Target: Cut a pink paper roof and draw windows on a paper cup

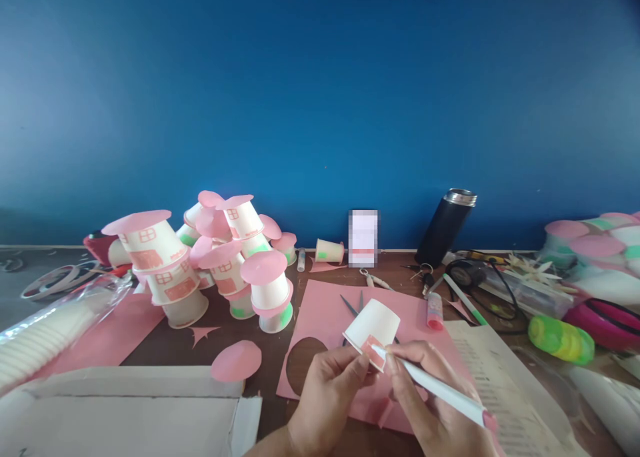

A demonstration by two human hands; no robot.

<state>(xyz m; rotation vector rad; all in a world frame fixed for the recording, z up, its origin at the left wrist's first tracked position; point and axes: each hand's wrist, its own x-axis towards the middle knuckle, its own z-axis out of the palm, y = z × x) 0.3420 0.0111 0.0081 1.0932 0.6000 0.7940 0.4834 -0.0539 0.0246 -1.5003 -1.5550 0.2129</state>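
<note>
A white paper cup (374, 323) is tilted in the fingers of my left hand (327, 393), which pinches it near the rim. My right hand (430, 393) grips a white marker (440, 385) with a pink end, and its tip touches a pink coloured patch on the cup's side. Beneath both hands lies a pink paper sheet (320, 310) with a round hole cut out. Scissors (353, 305) rest on that sheet, partly hidden behind the cup.
Stacked decorated cups with pink paper discs (165, 270) stand at the left. Near the wall are a black bottle (445, 230) and a cup on its side (329, 251). A glue stick (435, 310), a green-yellow bottle (560, 339) and printed paper (500, 383) lie rightward. White board (130, 417) lies front left.
</note>
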